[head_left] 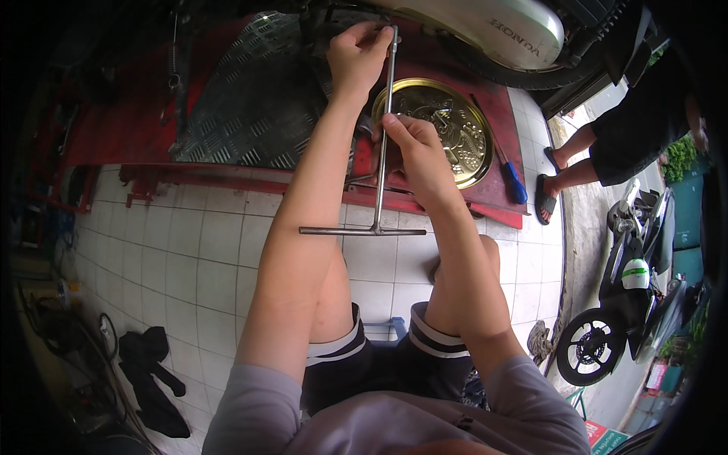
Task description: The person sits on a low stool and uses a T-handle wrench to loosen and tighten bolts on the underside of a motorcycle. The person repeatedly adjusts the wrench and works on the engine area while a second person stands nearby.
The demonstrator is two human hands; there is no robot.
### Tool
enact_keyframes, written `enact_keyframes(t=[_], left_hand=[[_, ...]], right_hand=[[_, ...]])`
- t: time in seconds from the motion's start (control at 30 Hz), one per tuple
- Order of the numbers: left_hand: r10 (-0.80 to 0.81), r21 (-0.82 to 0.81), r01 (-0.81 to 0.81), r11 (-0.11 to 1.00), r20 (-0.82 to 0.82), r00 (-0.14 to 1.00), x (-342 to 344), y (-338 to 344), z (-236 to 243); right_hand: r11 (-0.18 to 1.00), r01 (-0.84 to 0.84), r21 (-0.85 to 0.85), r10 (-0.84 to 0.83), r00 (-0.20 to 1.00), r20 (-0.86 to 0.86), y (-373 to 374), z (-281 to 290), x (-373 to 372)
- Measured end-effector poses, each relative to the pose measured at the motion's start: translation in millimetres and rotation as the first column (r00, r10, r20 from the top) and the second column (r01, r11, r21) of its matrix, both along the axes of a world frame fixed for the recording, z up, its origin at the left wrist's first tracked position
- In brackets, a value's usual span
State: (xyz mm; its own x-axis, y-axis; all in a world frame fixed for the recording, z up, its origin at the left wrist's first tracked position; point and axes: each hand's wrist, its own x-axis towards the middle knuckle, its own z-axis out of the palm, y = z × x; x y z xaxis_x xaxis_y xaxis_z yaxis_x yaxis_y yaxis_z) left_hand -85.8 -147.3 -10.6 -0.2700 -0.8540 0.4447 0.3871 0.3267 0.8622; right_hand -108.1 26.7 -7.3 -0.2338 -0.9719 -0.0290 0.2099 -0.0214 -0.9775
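A long steel T-handle socket wrench [378,186] stretches away from me, its crossbar nearest my knees and its socket end at the motorcycle. My left hand [359,59] is closed at the far socket end, thumb and fingers pinching it. Midway down the shaft, my right hand [417,152] grips it with the thumb laid along the metal. Just beyond and right of that hand lies a round gold embossed tray [486,155] with small metal parts in it. A screwdriver with a blue handle [515,184] rests beside the tray.
The silver-covered motorcycle [493,30] stands over a red lift platform [250,177] with a dark tread plate [243,98]. At right are a person's legs [580,144] in sandals and a parked motorbike [607,303]. Black cloth [152,379] lies on the tiled floor at left.
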Motion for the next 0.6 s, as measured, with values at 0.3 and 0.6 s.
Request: enact_keyframes(t=[0.3,0.6], left_hand=[[-0.061,0.332,0.032,0.943,0.077,0.995,2,-3,-6],[0.145,-0.295,0.312,0.903,0.893,0.426,-30,5,-54]], right_hand=[[0.990,0.117,0.079,-0.094,0.964,-0.249,12,8,-3],[0.935,0.271,0.228,-0.122,0.851,-0.511,54,-7,-79]])
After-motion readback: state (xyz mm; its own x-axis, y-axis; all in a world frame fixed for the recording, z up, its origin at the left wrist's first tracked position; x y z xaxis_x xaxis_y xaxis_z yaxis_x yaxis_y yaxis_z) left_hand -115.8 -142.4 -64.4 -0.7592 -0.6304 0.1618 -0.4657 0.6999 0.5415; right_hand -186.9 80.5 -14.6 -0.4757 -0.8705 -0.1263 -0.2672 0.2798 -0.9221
